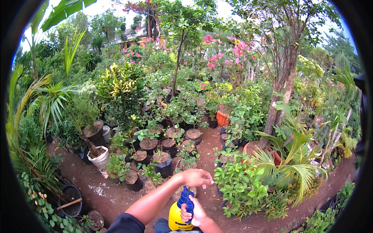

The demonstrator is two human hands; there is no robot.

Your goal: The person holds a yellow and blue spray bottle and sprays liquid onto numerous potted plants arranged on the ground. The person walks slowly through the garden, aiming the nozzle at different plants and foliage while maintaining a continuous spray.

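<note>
A yellow pressure sprayer bottle (175,217) with a blue top (183,196) stands upright low in the middle of the view, close to my body. My right hand (198,214) is wrapped around its blue handle (190,206). Across the top of the sprayer reaches my left hand (195,177), back upward, fingers bent and pointing right. A thin dark rod shows just under that wrist; whether the hand touches it is hidden. Right of my left fingertips grows a leafy green shrub (242,183). Soil-filled black pots (163,167) stand ahead of my left forearm.
A tree in a large orange pot (276,158) stands at right, beside palm fronds (300,171). At left are a white sack planter (99,160) and a black bucket (71,201) with a stick across it. A dirt path (209,139) runs between the plants.
</note>
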